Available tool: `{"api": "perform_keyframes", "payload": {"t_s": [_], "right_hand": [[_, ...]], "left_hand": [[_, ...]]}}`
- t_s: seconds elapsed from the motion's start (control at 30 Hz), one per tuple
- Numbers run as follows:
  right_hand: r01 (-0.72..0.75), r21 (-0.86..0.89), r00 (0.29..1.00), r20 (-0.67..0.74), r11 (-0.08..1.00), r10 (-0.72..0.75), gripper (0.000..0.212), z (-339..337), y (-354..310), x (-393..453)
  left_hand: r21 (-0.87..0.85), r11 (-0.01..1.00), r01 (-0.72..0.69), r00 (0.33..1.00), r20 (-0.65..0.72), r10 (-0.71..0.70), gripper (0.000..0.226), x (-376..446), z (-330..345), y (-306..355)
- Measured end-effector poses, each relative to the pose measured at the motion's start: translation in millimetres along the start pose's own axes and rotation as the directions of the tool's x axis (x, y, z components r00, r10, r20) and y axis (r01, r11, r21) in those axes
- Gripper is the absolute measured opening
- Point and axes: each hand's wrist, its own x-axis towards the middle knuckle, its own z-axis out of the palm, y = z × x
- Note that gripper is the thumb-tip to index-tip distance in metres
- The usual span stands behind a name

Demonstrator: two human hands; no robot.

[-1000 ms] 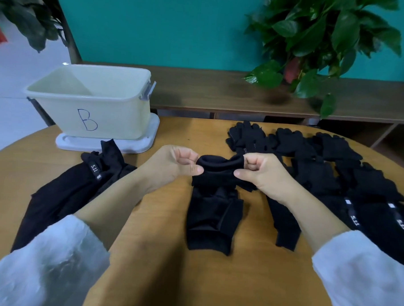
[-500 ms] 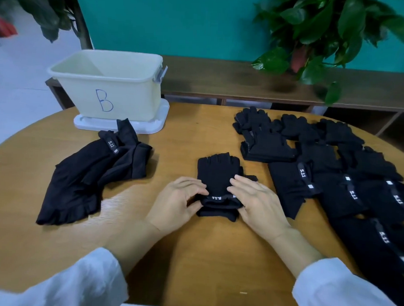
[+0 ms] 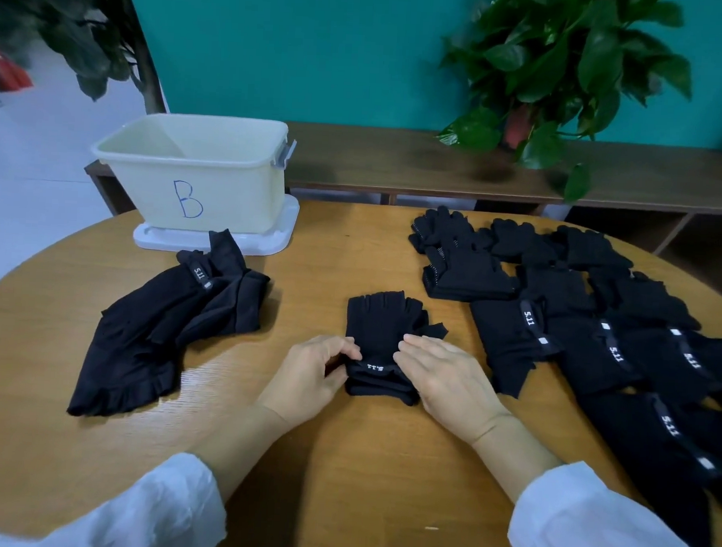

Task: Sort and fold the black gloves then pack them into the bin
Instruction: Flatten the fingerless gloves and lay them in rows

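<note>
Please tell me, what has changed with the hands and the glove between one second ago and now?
The fingerless glove came down from the air onto the table and now lies flat. The left hand pinches its cuff edge; the right hand has opened and presses flat on it. The bin, the left pile and the right gloves stayed put.

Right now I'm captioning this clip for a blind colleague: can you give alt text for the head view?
Two hands work the cuff end of a black fingerless glove lying mid-table: left hand pinching its cuff, right hand resting flat on it. More black gloves cover the table's right side, a smaller pile lies left, before a cream bin marked B.
</note>
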Motion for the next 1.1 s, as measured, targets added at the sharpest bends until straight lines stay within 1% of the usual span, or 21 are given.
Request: {"api": "perform_keyframes", "payload": {"t_s": [0.07, 0.1, 0.13, 0.17, 0.2, 0.27, 0.3, 0.33, 0.4, 0.47, 0.5, 0.53, 0.57, 0.63, 0.77, 0.87, 0.97, 1.03, 1.1], "right_hand": [[-0.006, -0.037, 1.0, 0.021, 0.999, 0.007, 0.044, -5, 1, -4], [-0.014, -0.048, 1.0, 0.004, 0.999, 0.015, 0.042, -9, 1, -6], [-0.035, -0.044, 0.999, -0.03, 0.998, 0.033, 0.038, -13, 1, -7], [-0.075, -0.026, 0.995, -0.07, 0.997, 0.073, 0.038, -18, 1, -7], [-0.125, -0.002, 0.987, -0.102, 0.992, 0.124, 0.04, -21, 0, -3], [-0.22, 0.021, 0.966, -0.135, 0.975, 0.221, 0.041, -25, -3, 14], [-0.262, 0.024, 0.958, -0.114, 0.965, 0.263, 0.041, -27, -5, 26], [-0.304, 0.031, 0.952, -0.04, 0.952, 0.305, 0.042, -27, -7, 39], [-0.373, 0.043, 0.918, 0.163, 0.927, 0.362, 0.05, -22, -9, 57], [-0.429, 0.012, 0.832, 0.396, 0.903, 0.39, 0.057, -10, -9, 57], [-0.453, 0.008, 0.79, 0.468, 0.892, 0.396, 0.06, -4, -9, 54], [-0.474, 0.017, 0.763, 0.507, 0.88, 0.402, 0.064, 2, -9, 49], [-0.489, 0.024, 0.751, 0.521, 0.872, 0.407, 0.069, 7, -9, 44], [-0.49, 0.023, 0.756, 0.509, 0.871, 0.412, 0.079, 13, -6, 38], [-0.536, 0.029, 0.749, 0.478, 0.844, 0.459, 0.083, 18, -5, 34], [-0.553, 0.055, 0.758, 0.448, 0.832, 0.474, 0.086, 19, -3, 32], [-0.56, 0.076, 0.767, 0.423, 0.825, 0.482, 0.093, 20, 0, 24], [-0.564, 0.06, 0.761, 0.426, 0.824, 0.489, 0.091, 18, 3, 20], [-0.564, 0.065, 0.757, 0.439, 0.823, 0.484, 0.085, 12, 4, 18]], "left_hand": [[-0.094, 0.995, 0.036, 0.998, 0.063, -0.03, 0.046, 1, -7, -1], [-0.164, 0.985, 0.06, 0.996, 0.068, -0.05, 0.05, 2, -11, -1], [-0.224, 0.972, 0.076, 0.997, 0.051, -0.066, 0.053, 5, -15, 1], [-0.243, 0.967, 0.082, 0.997, 0.018, -0.08, 0.053, 9, -18, 4], [-0.204, 0.976, 0.082, 0.996, -0.019, -0.088, 0.049, 14, -21, 9], [-0.001, 0.999, 0.045, 0.997, -0.058, -0.045, 0.039, 28, -20, 20], [0.104, 0.995, 0.003, 0.999, -0.047, 0.002, 0.039, 36, -17, 26], [0.185, 0.982, -0.049, 0.998, -0.016, 0.053, 0.043, 43, -12, 31], [0.334, 0.932, -0.14, 0.988, 0.109, 0.109, 0.055, 53, 1, 35], [0.504, 0.846, -0.177, 0.969, 0.242, 0.059, 0.068, 53, 15, 27], [0.554, 0.812, -0.183, 0.962, 0.273, 0.03, 0.077, 51, 20, 21], [0.577, 0.796, -0.184, 0.959, 0.283, 0.016, 0.087, 48, 23, 16], [0.588, 0.788, -0.184, 0.958, 0.285, 0.01, 0.095, 45, 24, 11], [0.598, 0.781, -0.181, 0.959, 0.282, 0.006, 0.104, 44, 25, 5], [0.606, 0.781, -0.148, 0.964, 0.265, -0.023, 0.098, 46, 20, 6], [0.625, 0.768, -0.14, 0.964, 0.263, -0.038, 0.099, 47, 18, 5], [0.634, 0.765, -0.115, 0.973, 0.229, -0.044, 0.102, 43, 16, 1], [0.614, 0.783, -0.102, 0.973, 0.226, -0.05, 0.104, 38, 11, -3], [0.556, 0.826, -0.096, 0.972, 0.232, -0.043, 0.099, 32, 5, -5]]}}
